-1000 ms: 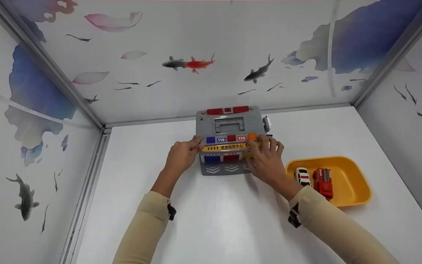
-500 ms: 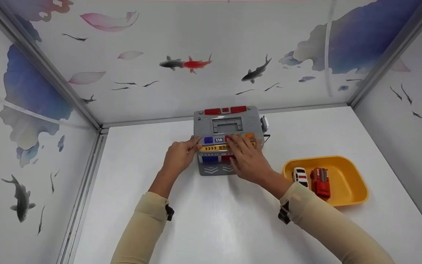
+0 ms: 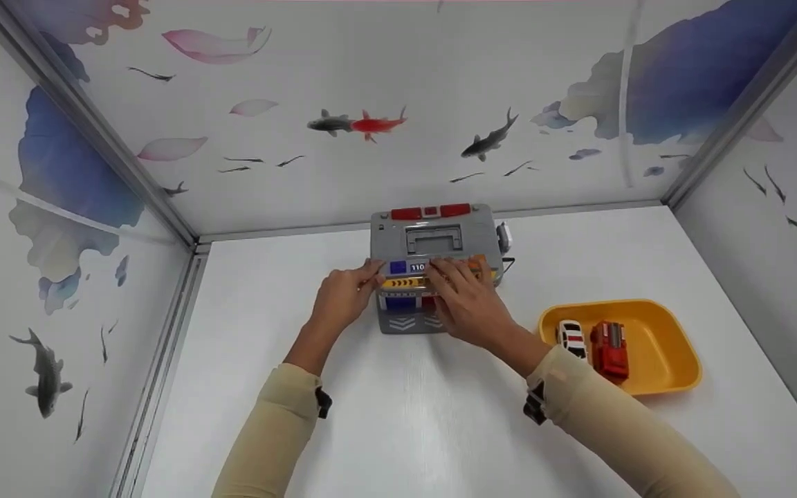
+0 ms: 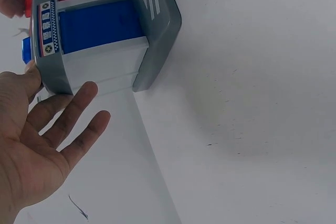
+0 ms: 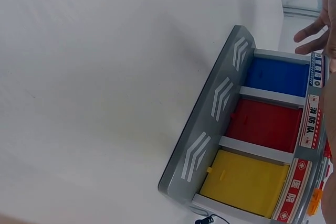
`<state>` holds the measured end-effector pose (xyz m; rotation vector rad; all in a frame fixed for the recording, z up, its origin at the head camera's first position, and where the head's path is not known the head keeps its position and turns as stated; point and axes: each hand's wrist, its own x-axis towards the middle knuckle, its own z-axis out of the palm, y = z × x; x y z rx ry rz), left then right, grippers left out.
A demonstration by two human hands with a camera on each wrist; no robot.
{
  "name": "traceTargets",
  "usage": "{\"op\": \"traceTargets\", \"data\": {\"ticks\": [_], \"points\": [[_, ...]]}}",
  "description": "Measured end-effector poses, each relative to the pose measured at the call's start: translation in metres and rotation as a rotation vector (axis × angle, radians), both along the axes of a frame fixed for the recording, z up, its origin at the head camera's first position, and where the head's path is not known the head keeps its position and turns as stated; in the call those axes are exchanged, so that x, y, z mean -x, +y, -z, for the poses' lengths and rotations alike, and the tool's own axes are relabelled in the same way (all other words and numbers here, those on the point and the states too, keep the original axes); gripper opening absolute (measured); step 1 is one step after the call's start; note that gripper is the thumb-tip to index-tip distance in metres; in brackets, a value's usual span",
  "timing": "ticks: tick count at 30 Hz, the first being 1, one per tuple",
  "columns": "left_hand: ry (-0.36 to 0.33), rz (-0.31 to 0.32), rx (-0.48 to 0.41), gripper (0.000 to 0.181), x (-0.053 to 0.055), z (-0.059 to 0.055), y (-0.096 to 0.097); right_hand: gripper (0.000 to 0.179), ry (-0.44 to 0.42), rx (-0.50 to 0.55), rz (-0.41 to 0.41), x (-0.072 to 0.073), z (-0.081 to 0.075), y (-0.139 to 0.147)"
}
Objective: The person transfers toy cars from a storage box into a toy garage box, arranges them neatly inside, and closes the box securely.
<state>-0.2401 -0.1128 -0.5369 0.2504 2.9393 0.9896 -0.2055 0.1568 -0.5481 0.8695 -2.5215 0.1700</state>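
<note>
A grey toy garage (image 3: 388,238) stands against the back wall, with a red light bar and a carry handle on its roof. Its blue door (image 4: 100,24), red door (image 5: 265,124) and yellow door (image 5: 244,182) are down. My left hand (image 3: 340,297) pinches the front left corner of the roof between thumb and index finger, the other fingers spread beside the side wall. My right hand (image 3: 471,304) lies over the front roof edge, fingertips among the coloured buttons. It covers the red button in the head view and part of the yellow strip.
To the right on the white table sits a yellow tray (image 3: 658,360) holding a white toy car (image 3: 571,337) and a red toy fire truck (image 3: 611,349). Printed panels with fish wall the table at the back and sides. A dark cord (image 5: 205,220) hangs by the garage's right side.
My right hand has moved left along the roof front, from the orange button's end to the middle buttons. The left hand keeps its hold on the corner.
</note>
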Motion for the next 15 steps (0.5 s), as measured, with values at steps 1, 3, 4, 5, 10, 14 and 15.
{"op": "traceTargets", "data": {"ticks": [1, 3, 4, 5, 10, 14, 15], "points": [[0.000, 0.007, -0.001, 0.042, 0.0001, 0.0003, 0.0006, 0.056, 0.011, 0.007, 0.003, 0.0000, 0.0009, 0.0010], [-0.001, 0.023, 0.001, 0.043, 0.0003, 0.0006, 0.0007, 0.057, 0.014, 0.023, -0.001, 0.0002, 0.0019, 0.0020], [-0.001, 0.026, 0.002, 0.043, 0.0005, 0.0005, 0.0000, 0.058, 0.014, 0.028, -0.003, 0.0004, 0.0018, 0.0018], [0.000, 0.023, 0.004, 0.043, 0.0005, 0.0002, -0.0008, 0.058, 0.007, 0.033, -0.007, 0.0010, 0.0015, 0.0012], [-0.031, -0.022, 0.005, 0.044, -0.0014, -0.0004, -0.0057, 0.061, -0.057, 0.040, -0.037, 0.0018, 0.0008, -0.0013], [-0.041, 0.004, -0.011, 0.045, -0.0012, 0.0019, -0.0025, 0.058, -0.085, 0.041, -0.022, -0.0012, 0.0013, 0.0036], [-0.038, 0.013, -0.013, 0.045, -0.0009, 0.0030, -0.0011, 0.058, -0.088, 0.041, -0.018, -0.0019, 0.0015, 0.0052]]}}
